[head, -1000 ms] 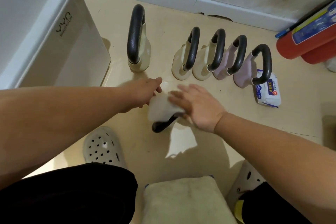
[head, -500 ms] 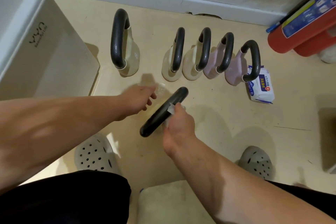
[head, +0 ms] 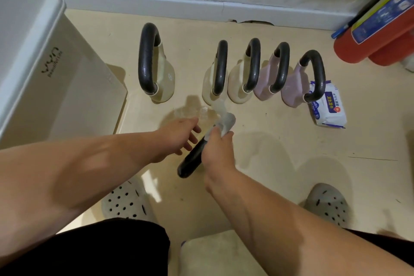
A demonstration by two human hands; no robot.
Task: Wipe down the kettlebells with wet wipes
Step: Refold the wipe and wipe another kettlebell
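The right hand (head: pixel 216 152) is clenched around a wipe (head: pixel 226 122), pressing it on the far end of a black handle (head: pixel 191 162). This handle belongs to the near kettlebell, whose body is hidden under the hands. The left hand (head: pixel 179 135) sits just left of the handle, fingers loosely curled and spread, touching the handle's side; whether it grips anything I cannot tell. A clear plastic scrap (head: pixel 190 113) lies on the floor (head: pixel 280 141) just beyond the left hand.

Beyond the handle stands a row of five kettlebells: a big cream one (head: pixel 156 69) to the left, two small cream ones (head: pixel 215 78) (head: pixel 244 78), then two lilac ones (head: pixel 272 76) (head: pixel 300 83). The wipe pack (head: pixel 328 107) lies just right of the last lilac one, partly behind it. A white bin (head: pixel 44 69) stands far left of the handle, red cylinders (head: pixel 367 38) far right by the wall
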